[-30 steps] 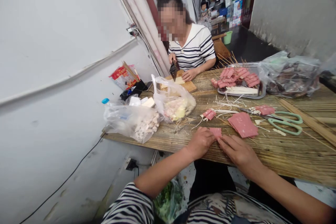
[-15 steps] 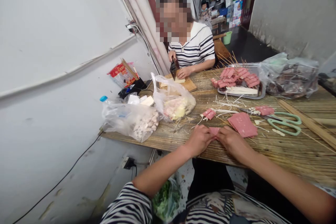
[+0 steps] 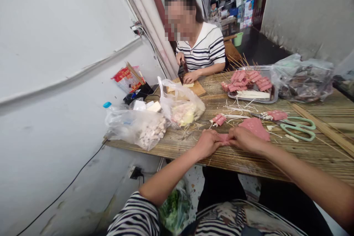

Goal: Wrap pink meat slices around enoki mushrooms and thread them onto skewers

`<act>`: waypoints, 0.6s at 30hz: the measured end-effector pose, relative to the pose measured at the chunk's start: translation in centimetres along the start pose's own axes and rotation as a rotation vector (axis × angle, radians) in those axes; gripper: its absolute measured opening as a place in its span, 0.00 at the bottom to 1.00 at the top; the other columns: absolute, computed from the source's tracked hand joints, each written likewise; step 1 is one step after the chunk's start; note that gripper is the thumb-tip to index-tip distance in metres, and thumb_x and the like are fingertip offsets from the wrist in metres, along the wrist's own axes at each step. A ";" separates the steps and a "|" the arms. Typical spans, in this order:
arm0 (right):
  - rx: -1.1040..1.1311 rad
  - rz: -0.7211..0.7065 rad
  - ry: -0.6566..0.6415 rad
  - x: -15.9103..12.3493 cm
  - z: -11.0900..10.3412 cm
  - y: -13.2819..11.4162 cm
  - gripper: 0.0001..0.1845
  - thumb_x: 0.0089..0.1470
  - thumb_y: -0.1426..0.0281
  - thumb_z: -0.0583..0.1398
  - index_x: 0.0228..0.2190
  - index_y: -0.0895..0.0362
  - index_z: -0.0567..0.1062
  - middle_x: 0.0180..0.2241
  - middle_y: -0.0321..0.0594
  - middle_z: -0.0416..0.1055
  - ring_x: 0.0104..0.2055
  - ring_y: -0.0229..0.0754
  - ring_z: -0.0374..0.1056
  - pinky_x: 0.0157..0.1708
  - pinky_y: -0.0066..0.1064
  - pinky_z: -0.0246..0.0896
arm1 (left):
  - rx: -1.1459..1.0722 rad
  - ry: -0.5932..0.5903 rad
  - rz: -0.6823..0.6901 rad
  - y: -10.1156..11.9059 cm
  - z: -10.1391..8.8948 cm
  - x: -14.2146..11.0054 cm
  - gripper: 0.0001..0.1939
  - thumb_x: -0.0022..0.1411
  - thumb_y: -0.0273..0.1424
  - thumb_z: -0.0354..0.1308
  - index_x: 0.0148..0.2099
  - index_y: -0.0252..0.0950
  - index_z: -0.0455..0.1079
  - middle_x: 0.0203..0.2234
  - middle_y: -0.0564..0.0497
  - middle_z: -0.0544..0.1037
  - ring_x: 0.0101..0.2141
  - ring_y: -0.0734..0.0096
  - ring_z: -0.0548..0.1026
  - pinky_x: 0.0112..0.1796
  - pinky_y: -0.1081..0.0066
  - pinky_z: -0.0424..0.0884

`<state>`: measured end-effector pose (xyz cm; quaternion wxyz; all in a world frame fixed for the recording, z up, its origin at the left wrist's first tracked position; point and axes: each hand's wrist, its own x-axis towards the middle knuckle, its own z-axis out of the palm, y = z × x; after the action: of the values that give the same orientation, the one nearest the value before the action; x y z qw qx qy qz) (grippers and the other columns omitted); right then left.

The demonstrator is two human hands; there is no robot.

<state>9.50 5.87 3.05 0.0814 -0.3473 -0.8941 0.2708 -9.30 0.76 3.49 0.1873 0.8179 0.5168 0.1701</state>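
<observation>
Between my two hands, low over the table's near edge, is a pink meat slice [image 3: 224,139]. My left hand [image 3: 207,143] pinches its left end and my right hand [image 3: 243,140] pinches the other. What may be wrapped inside it is hidden by my fingers. Just beyond my right hand lies a stack of flat pink meat slices [image 3: 254,129]. A finished-looking pink roll with white mushroom ends [image 3: 219,119] rests past my left hand. Loose enoki mushrooms [image 3: 238,108] are strewn behind the stack. Green-handled scissors [image 3: 300,128] lie to the right, beside another pink roll [image 3: 277,114].
A clear tray [image 3: 273,97] holds skewered pink rolls and enoki. Plastic bags of food [image 3: 184,105] stand left, and a dark-filled bag [image 3: 304,81] far right. Across the wooden table [image 3: 177,151], a co-worker [image 3: 203,48] cuts with a cleaver on a cutting board [image 3: 199,87].
My hands stay on the pink slice, which now looks narrower and more rolled between my fingers. My right hand sits slightly higher, overlapping the stack's near edge. The view has shifted a little.
</observation>
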 end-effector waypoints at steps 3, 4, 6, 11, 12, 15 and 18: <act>0.056 0.011 -0.083 0.4 -0.7 0.0 0.19 0.52 0.57 0.59 0.22 0.59 0.79 0.22 0.41 0.71 0.24 0.36 0.59 0.27 0.28 0.50 | -0.092 -0.070 -0.027 -0.3 0.1 0.2 0.09 0.61 0.34 0.61 0.39 0.36 0.81 0.33 0.48 0.83 0.32 0.69 0.77 0.39 0.73 0.68; 0.068 0.021 -0.097 0.5 -0.9 0.0 0.20 0.52 0.57 0.59 0.23 0.59 0.79 0.22 0.41 0.71 0.24 0.36 0.59 0.27 0.28 0.50 | -0.134 -0.081 -0.067 -0.4 0.0 0.2 0.09 0.61 0.34 0.61 0.40 0.36 0.80 0.33 0.48 0.83 0.32 0.70 0.77 0.37 0.74 0.68; 0.084 0.058 -0.129 0.7 -1.3 -0.1 0.17 0.50 0.59 0.59 0.23 0.60 0.80 0.21 0.39 0.70 0.24 0.36 0.58 0.27 0.28 0.49 | -0.207 -0.085 -0.168 -0.5 0.0 0.3 0.10 0.59 0.33 0.63 0.43 0.38 0.80 0.34 0.50 0.83 0.32 0.69 0.78 0.35 0.75 0.69; 0.102 0.113 -0.192 1.2 -1.7 0.0 0.11 0.44 0.68 0.59 0.22 0.60 0.79 0.19 0.36 0.68 0.22 0.33 0.55 0.23 0.27 0.46 | -0.215 -0.027 -0.172 -0.4 0.0 0.2 0.06 0.57 0.31 0.64 0.38 0.38 0.81 0.33 0.51 0.83 0.33 0.69 0.78 0.36 0.74 0.69; 0.107 0.113 -0.192 1.3 -1.7 0.1 0.11 0.43 0.68 0.58 0.22 0.60 0.79 0.19 0.36 0.68 0.22 0.33 0.56 0.23 0.27 0.46 | -0.195 -0.003 -0.132 -0.4 0.0 0.1 0.05 0.57 0.31 0.64 0.37 0.38 0.81 0.33 0.51 0.83 0.34 0.70 0.77 0.38 0.74 0.69; 0.116 0.119 -0.197 1.4 -1.8 0.0 0.11 0.42 0.69 0.58 0.23 0.59 0.80 0.19 0.36 0.69 0.22 0.34 0.57 0.23 0.26 0.48 | -0.069 0.045 -0.005 -0.4 0.2 -0.1 0.05 0.59 0.30 0.63 0.37 0.39 0.80 0.32 0.51 0.82 0.34 0.70 0.76 0.40 0.71 0.67; 0.121 0.122 -0.201 1.5 -1.9 -0.1 0.11 0.41 0.71 0.57 0.24 0.59 0.81 0.20 0.36 0.70 0.22 0.34 0.58 0.23 0.25 0.48 | 0.143 0.109 0.140 -0.5 0.7 -0.6 0.08 0.64 0.32 0.58 0.40 0.41 0.79 0.31 0.52 0.82 0.34 0.69 0.74 0.41 0.67 0.64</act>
<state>8.96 7.57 4.66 -0.0043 -0.3664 -0.8571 0.3621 -9.57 0.32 2.64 0.0880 0.8528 0.4785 0.1896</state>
